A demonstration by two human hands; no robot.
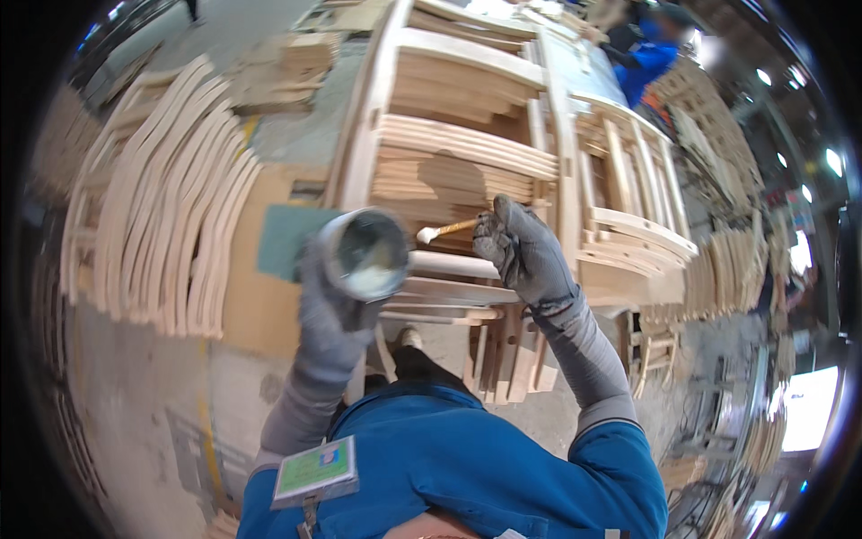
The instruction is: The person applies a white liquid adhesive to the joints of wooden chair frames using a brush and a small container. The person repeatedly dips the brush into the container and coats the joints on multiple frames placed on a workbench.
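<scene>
My left hand [325, 314], in a grey glove, is wrapped round an open round pot [400, 235]. The pot is grey inside, and a pool of whitish, glue-like stuff lies at its bottom. A small brush [455, 228] with a wooden handle and a white-coated tip sticks out of my gloved right hand [528, 251], whose fingers are closed on it. Its tip points left, a short way off the pot's rim. Behind both hands stands a pale wooden frame [467, 49] with crossbars. Stacked wooden slats [422, 175] show between its uprights.
Curved wooden pieces [153, 207] stand in a row at left, beside a tan board [256, 225]. A greenish sheet [285, 242] lies behind the pot. More slatted frames [633, 229] stand at right. At the far right back, a person in blue [642, 67] works.
</scene>
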